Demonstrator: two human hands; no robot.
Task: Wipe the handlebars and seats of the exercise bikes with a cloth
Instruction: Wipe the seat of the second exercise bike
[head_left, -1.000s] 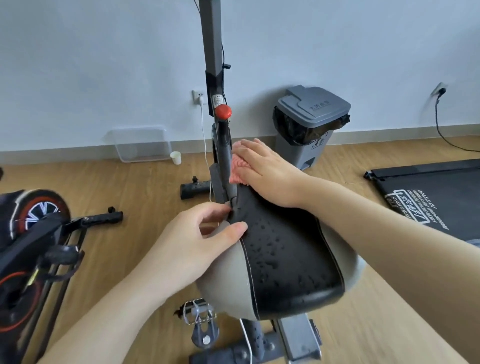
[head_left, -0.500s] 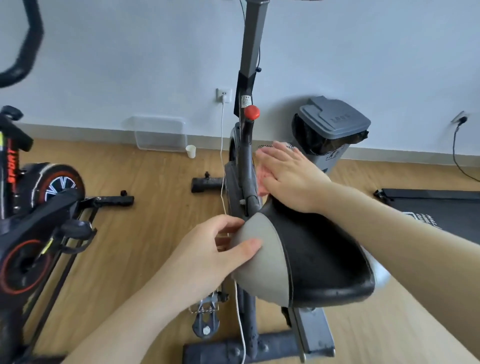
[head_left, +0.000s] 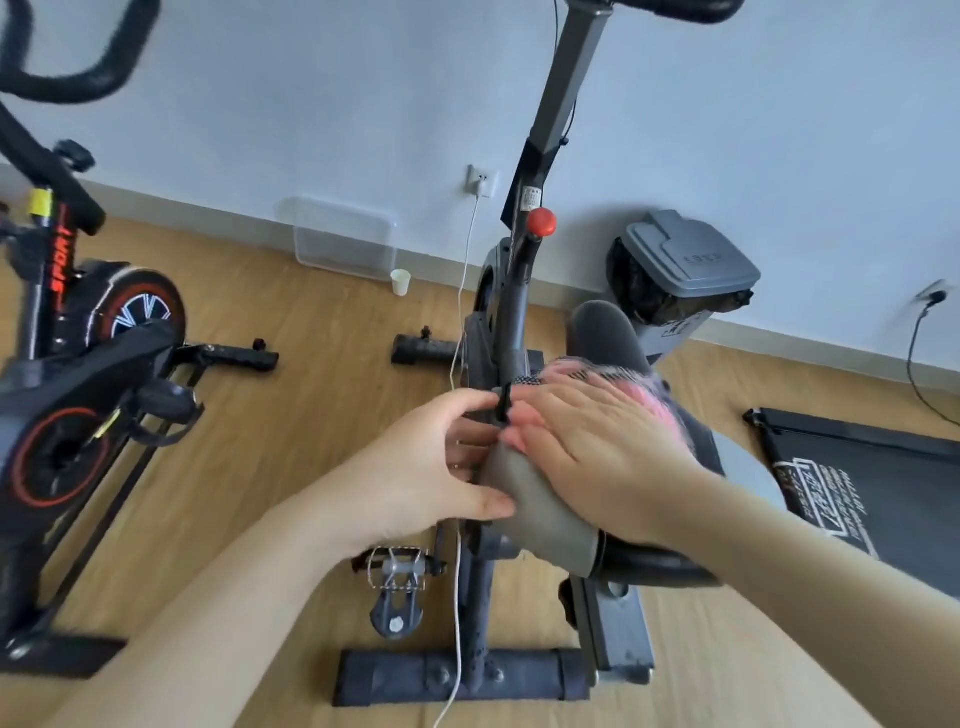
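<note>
The grey exercise bike's seat (head_left: 550, 514) is in the middle of the view, with a grey side and a black rear rim. My left hand (head_left: 441, 467) grips the seat's left front, thumb on the grey side and fingers curled round the nose. My right hand (head_left: 597, 457) lies flat on top and presses a pink cloth (head_left: 649, 395), which shows blurred beyond the knuckles. This bike's handlebar (head_left: 670, 8) is cut off at the top edge. A second, black and red bike (head_left: 78, 364) stands at the left with its handlebar (head_left: 78, 83) raised.
A grey lidded bin (head_left: 685, 265) stands against the wall behind the seat. A clear plastic box (head_left: 343, 239) and a paper cup (head_left: 400, 282) sit by the skirting. A black treadmill (head_left: 883, 483) lies at the right. A white cable (head_left: 460, 322) hangs down past the pedal (head_left: 397, 577).
The view has pulled back and tilted, so more of both bikes shows. My right hand with the cloth has slid across the seat's front. My left hand keeps its grip.
</note>
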